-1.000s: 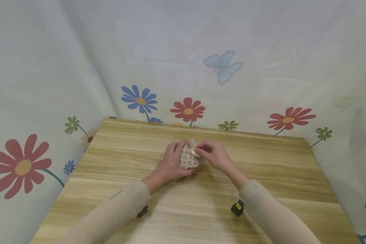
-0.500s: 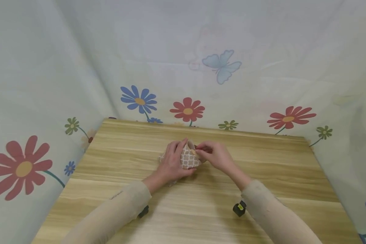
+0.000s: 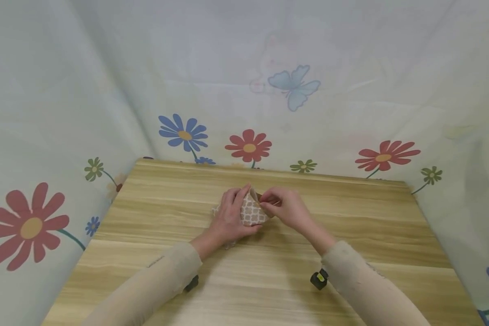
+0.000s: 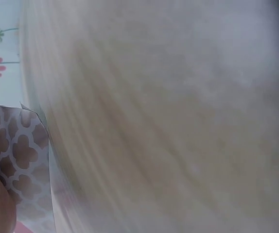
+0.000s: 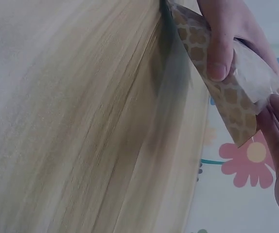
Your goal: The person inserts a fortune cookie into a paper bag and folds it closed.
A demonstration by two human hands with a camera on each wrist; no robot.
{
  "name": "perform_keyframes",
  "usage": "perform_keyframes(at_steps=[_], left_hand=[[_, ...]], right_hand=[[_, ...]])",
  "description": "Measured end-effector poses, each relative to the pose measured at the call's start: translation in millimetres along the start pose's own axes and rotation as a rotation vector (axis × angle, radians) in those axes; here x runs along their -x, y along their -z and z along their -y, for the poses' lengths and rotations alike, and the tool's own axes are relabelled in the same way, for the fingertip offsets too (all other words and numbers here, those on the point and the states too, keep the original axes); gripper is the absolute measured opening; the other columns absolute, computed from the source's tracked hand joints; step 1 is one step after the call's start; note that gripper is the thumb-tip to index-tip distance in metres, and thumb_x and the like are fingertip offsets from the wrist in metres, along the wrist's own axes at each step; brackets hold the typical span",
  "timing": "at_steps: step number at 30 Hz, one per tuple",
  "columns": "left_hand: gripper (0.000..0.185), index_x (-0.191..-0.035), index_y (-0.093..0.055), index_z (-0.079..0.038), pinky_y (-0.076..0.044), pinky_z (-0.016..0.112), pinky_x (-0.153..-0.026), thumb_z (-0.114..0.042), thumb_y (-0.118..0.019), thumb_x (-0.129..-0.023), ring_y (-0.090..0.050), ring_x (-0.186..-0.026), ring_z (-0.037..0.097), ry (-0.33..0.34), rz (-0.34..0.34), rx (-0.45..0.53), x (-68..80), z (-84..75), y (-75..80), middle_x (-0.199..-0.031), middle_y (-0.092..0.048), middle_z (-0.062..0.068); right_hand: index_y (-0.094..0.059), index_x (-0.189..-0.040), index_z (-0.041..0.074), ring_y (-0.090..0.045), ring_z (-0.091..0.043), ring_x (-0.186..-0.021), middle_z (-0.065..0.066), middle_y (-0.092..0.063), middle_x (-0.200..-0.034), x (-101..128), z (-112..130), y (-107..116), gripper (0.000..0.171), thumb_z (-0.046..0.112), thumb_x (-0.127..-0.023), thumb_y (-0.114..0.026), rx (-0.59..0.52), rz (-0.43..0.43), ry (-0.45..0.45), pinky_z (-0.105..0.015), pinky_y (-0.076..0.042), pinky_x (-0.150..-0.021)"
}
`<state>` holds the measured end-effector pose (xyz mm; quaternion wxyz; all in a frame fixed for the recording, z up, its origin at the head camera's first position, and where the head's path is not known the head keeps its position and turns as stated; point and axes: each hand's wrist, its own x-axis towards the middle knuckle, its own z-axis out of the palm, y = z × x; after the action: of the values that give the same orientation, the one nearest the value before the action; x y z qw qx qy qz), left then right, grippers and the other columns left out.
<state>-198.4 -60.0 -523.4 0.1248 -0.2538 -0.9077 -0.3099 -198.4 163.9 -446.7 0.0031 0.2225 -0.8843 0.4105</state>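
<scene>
The left hand [image 3: 228,219] grips a small patterned bag [image 3: 251,211], fingers curled round its left side and thumb under its near edge; in the right wrist view a thumb [image 5: 217,58] presses flat on the bag's [image 5: 227,97] brown quatrefoil print. The right hand [image 3: 287,208] pinches the bag's open top at its far right corner, fingertips drawn together on the pale inner lining [image 5: 253,73]. Whether anything lies between those fingertips besides the bag's edge is too small to tell.

The bag stands tilted on the bench [image 3: 350,235], its mouth turned up and to the right, about midway between the left and right edges and nearer the far edge than the near one. The left wrist view shows only a slice of the print [image 4: 18,150] against blurred wood.

Both forearms wear beige sleeves [image 3: 146,290] that run down to the near edge. A small black device [image 3: 318,278] with a yellow mark sits under the right wrist, another [image 3: 191,283] under the left.

A pale curtain [image 3: 244,68] printed with flowers and a blue butterfly [image 3: 294,88] closes in the bench at its far, left and right edges.
</scene>
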Motion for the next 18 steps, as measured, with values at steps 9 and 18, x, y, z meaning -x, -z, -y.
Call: perform_keyframes(at_steps=[9, 18], left_hand=[[0.123, -0.166, -0.028, -0.017, -0.049, 0.051, -0.108, -0.047, -0.099, -0.07, -0.044, -0.13, 0.031, -0.013, -0.01, 0.016, 1.2, 0.8, 2.8, -0.144, -0.042, 0.015], [0.123, -0.166, -0.029, -0.017, -0.05, 0.052, -0.108, -0.046, -0.1, -0.069, -0.044, -0.129, 0.031, 0.048, -0.009, 0.062, 1.1, 0.5, 7.5, -0.145, -0.042, 0.016]], right_hand=[[-0.078, -0.111, 0.007, -0.077, -0.021, -0.094, -0.006, -0.08, -0.106, 13, -3, 15, 0.016, 0.012, -0.097, -0.081, -0.042, -0.038, -0.007, -0.033, -0.063, -0.08], [-0.076, -0.117, 0.003, -0.075, -0.017, -0.089, -0.005, -0.08, -0.104, 31, -27, 26, 0.026, 0.022, -0.1, -0.078, -0.079, -0.067, -0.125, -0.031, -0.062, -0.077]])
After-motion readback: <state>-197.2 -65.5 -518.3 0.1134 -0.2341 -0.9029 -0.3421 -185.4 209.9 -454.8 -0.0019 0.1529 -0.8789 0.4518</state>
